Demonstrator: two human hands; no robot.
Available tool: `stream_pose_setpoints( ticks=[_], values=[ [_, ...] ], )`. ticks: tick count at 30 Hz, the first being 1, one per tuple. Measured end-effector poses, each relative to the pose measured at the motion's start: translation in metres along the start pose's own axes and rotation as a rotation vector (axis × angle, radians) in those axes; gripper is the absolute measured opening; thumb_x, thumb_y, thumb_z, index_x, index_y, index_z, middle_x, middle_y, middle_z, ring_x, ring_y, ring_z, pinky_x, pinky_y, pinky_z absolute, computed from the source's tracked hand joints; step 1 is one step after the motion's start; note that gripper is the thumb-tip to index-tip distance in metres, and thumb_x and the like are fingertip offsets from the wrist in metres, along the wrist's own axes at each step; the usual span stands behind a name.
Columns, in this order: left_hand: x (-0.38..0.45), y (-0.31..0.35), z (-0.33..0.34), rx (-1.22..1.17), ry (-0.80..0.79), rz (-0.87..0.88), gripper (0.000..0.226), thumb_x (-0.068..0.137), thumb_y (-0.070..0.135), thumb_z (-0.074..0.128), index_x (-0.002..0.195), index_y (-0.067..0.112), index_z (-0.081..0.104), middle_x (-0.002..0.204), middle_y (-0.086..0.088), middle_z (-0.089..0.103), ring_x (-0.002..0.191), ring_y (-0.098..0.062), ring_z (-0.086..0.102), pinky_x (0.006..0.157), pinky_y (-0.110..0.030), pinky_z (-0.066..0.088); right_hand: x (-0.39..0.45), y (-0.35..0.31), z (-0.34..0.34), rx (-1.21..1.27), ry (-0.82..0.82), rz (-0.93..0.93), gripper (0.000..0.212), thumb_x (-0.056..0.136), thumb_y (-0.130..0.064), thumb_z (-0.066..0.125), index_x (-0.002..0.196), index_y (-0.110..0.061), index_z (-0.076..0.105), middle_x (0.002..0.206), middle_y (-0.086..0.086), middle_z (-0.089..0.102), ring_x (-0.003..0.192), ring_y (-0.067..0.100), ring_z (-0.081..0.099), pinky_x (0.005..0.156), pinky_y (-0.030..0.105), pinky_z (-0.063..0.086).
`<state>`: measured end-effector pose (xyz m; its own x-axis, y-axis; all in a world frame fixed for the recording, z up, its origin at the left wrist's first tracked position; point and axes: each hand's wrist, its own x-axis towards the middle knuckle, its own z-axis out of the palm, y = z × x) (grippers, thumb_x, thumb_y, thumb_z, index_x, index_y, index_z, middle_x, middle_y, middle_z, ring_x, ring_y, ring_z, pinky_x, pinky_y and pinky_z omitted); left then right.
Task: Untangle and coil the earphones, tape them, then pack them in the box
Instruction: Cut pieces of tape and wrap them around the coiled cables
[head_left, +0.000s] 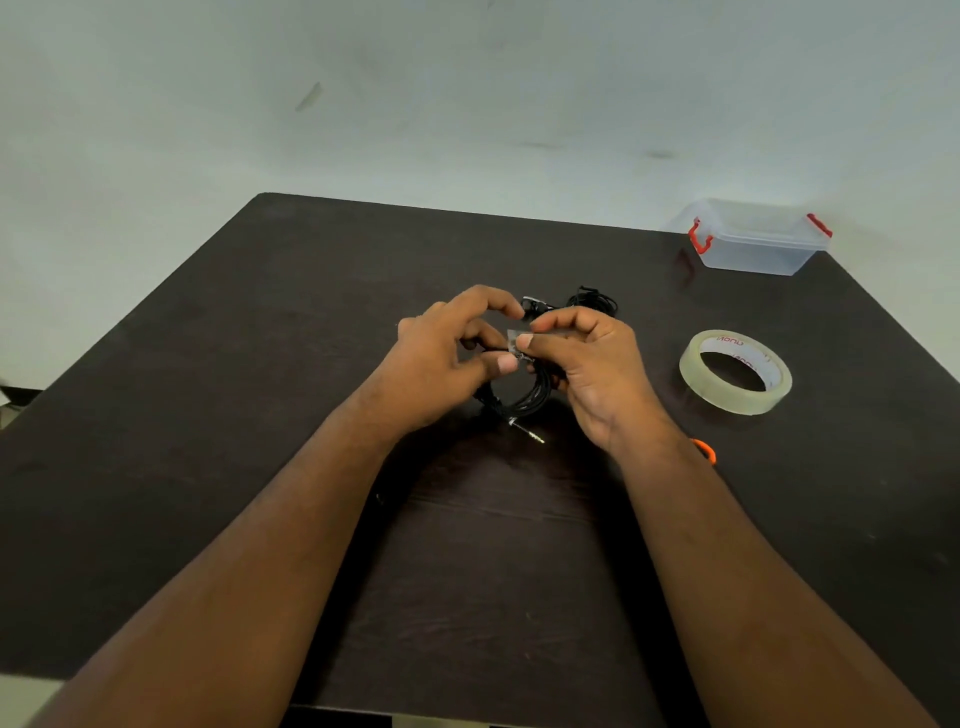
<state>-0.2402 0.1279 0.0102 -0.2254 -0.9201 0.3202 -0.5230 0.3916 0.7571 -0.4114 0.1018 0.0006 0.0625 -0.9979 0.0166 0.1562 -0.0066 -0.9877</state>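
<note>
Your coil of earphones is wound; both hands' fingers pinch a tape strip onto it; the box beyond the tape roll waits unpacked.

Tape roll, 3 o'clock of table centre: red print on white inner core, seen upside down and partly cut off; letters look like "NOUP" or similar, repeated round core; exact word not legible. Box, 1 o'clock: no readable marking. No other text, numbers or signs legible
</note>
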Motion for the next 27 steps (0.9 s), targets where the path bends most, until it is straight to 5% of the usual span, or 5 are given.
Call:
stream_pose_setpoints(
  ticks=[8,14,17,23,27],
  values=[
    [0.005,-0.006,0.012,0.272,0.24,0.083,0.015,0.078,0.03,0.076,0.091,0.034,0.068,0.086,0.008,0.067,0.093,-0.009,0.049,0.086,-0.024,0.018,0.0,0.003,0.004,0.128,0.104,0.022,0.037,0.073,0.001,0.078,0.097,-0.018,0.057,0.078,0.001,0.062,0.068,0.013,0.065,0.058,0.028,0.053],
    [0.006,-0.008,0.011,0.332,0.399,0.141,0.014,0.079,0.025,0.076,0.093,0.027,0.071,0.08,0.006,0.066,0.086,-0.012,0.05,0.081,-0.024,0.019,-0.001,0.005,0.004,-0.004,-0.012,-0.015,0.042,0.073,-0.003,0.08,0.103,-0.019,0.056,0.084,0.005,0.069,0.072,0.016,0.067,0.064,0.027,0.055],
    [0.005,-0.009,0.01,0.417,0.411,0.154,0.014,0.084,0.027,0.071,0.097,0.031,0.07,0.079,0.012,0.067,0.084,-0.01,0.052,0.079,-0.028,0.019,-0.001,0.008,0.007,-0.146,0.001,-0.14,0.03,0.073,-0.003,0.08,0.095,-0.018,0.066,0.07,0.001,0.071,0.068,0.012,0.067,0.063,0.019,0.052],
    [0.006,-0.01,0.014,0.564,0.332,0.106,0.015,0.093,0.027,0.057,0.1,0.038,0.065,0.077,0.021,0.061,0.086,-0.008,0.047,0.071,-0.03,0.011,-0.003,0.011,0.008,-0.522,0.043,-0.558,0.022,0.077,-0.005,0.075,0.09,-0.024,0.076,0.083,-0.015,0.071,0.082,0.003,0.067,0.074,0.017,0.051],
    [0.007,-0.009,0.017,0.503,0.297,0.029,0.014,0.094,0.029,0.054,0.097,0.039,0.064,0.087,0.023,0.052,0.094,-0.006,0.038,0.072,-0.029,0.011,-0.002,0.006,0.003,-0.75,0.044,-0.838,0.014,0.077,-0.001,0.074,0.09,-0.006,0.075,0.086,0.002,0.072,0.082,0.013,0.067,0.077,0.026,0.053]
  ],
)
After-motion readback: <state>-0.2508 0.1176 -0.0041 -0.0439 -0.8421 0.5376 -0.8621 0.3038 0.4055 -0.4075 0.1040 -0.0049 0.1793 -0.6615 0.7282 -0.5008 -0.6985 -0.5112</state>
